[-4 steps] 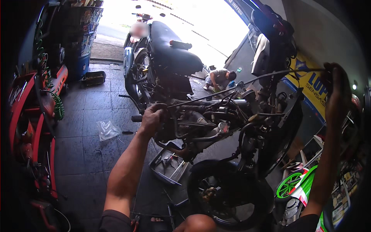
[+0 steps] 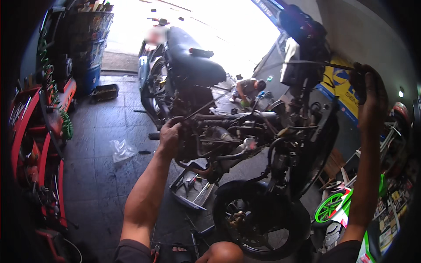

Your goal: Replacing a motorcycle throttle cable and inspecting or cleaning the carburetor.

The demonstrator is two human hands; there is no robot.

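A long, thin dark cable (image 2: 337, 65) runs between my two raised hands, above a partly stripped motorcycle (image 2: 237, 127). My left hand (image 2: 170, 136) is closed round one end of it, near the middle of the bike's frame. At the right, my right hand (image 2: 370, 90) grips the other end, higher up and beside the front of the bike. The cable's middle stretch is blurred and bows upward. Below the frame, the bike's black wheel (image 2: 263, 219) stands close to my knee.
A tray of tools (image 2: 193, 186) lies under the bike. Another motorcycle (image 2: 184, 57) is parked beyond, with a person (image 2: 245, 90) crouching nearby. Red tool shelving (image 2: 26, 131) lines the left, and a plastic bag (image 2: 123, 150) lies on the floor. Green-wheeled parts (image 2: 329, 208) sit at the right.
The cable was nearly straight between my hands and now arches upward in a blur. My right hand appears slightly further left and lower; the whole view has shifted a little.
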